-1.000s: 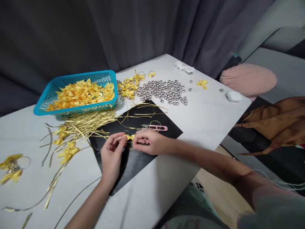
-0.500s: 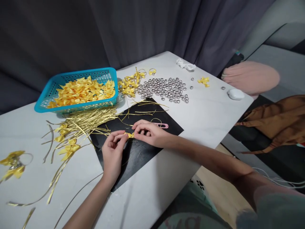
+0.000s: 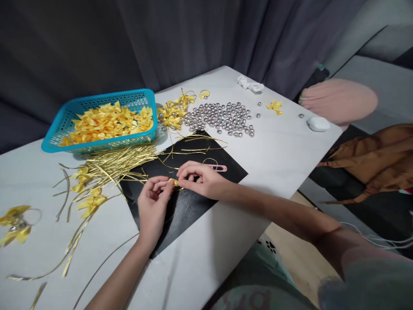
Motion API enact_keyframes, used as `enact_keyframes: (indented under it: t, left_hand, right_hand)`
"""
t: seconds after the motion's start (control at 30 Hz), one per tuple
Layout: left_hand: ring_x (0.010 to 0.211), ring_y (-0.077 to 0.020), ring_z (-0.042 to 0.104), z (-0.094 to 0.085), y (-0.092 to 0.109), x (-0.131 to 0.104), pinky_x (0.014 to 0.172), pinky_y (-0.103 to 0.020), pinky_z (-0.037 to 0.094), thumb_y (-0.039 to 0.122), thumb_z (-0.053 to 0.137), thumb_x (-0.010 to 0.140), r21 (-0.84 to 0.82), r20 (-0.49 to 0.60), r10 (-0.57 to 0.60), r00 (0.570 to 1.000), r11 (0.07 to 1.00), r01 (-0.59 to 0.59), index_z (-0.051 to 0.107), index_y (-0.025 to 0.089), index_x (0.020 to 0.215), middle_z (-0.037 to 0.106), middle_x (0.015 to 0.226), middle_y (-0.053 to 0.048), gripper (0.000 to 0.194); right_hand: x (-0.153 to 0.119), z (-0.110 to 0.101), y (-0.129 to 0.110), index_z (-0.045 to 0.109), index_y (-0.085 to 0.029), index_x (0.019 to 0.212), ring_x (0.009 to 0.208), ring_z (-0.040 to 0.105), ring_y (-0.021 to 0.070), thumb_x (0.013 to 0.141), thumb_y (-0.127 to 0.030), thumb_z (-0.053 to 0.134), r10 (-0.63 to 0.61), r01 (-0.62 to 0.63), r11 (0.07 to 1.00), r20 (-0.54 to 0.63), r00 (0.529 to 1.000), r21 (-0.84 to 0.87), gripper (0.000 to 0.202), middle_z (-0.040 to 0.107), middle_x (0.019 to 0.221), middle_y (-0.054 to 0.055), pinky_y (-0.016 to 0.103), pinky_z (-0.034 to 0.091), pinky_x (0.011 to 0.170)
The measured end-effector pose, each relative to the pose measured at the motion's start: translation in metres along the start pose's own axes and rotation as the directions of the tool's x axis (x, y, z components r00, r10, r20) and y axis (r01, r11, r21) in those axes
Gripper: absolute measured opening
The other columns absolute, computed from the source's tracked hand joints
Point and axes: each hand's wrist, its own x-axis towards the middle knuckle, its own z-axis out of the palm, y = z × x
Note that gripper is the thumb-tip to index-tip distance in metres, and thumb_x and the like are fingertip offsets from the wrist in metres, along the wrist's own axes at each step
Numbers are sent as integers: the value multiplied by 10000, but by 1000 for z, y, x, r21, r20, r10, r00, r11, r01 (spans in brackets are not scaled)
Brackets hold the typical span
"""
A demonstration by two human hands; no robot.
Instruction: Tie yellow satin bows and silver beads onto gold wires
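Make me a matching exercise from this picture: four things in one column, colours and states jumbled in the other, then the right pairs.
Things
1. Basket
2. Beads
3. Mat
4. Ribbon between the left hand and right hand

Colours and states
A. Black, partly hidden by the hands
B. Yellow, at the fingertips
C. Silver, clustered on the white table
D. Blue, holding a yellow heap

Pairs: 1-D, 2-C, 3-A, 4-B

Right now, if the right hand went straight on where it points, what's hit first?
Likely the yellow ribbon at the fingertips of the right hand, then the left hand just beyond; depth is unclear.
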Motion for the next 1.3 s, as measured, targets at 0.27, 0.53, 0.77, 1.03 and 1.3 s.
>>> enact_keyframes:
  t: [0.27,0.53,0.77,1.03,1.3]
  left_hand:
    - [646,-154,676,-5,1,2,674,-269,523,301,789,617,-28,79,-35,996,999,38,613,176,836,715,688,1,308]
    - [673,-136,672,-8,1,1,689,-235,505,274,747,683,-75,107,-57,993,995,66,628,181,866,717,699,17,237]
    - [708,-139,685,-10,3,1,702,-229,507,252,724,683,-68,138,-61,988,995,71,667,188,894,723,733,20,227]
    - [652,-132,651,-9,6,2,649,-218,496,306,768,666,65,182,-87,979,995,76,725,156,805,710,676,0,209]
    - [672,-148,661,-4,9,0,683,-236,517,306,776,609,107,132,-72,989,993,58,710,166,722,722,676,-5,193]
  right_hand:
    - [0,4,7,617,-132,783,500,430,57,833,-210,601,89,-89,992,-9,996,-84,95,580,678,-8,181,296,458]
    - [0,4,3,587,-132,762,538,485,67,830,-159,582,104,-104,994,-7,995,-23,74,590,700,-4,186,332,486]
    - [1,-5,-6,564,-135,761,474,320,47,821,-190,601,168,-174,979,62,984,107,90,445,572,-71,202,239,461]
    - [1,-2,2,590,-123,736,479,365,41,816,-145,590,47,-46,992,4,999,-118,82,486,632,-43,189,275,471]
    - [-1,1,7,614,-123,746,574,492,77,830,-133,583,-150,139,943,-16,989,-303,91,646,790,46,208,394,588]
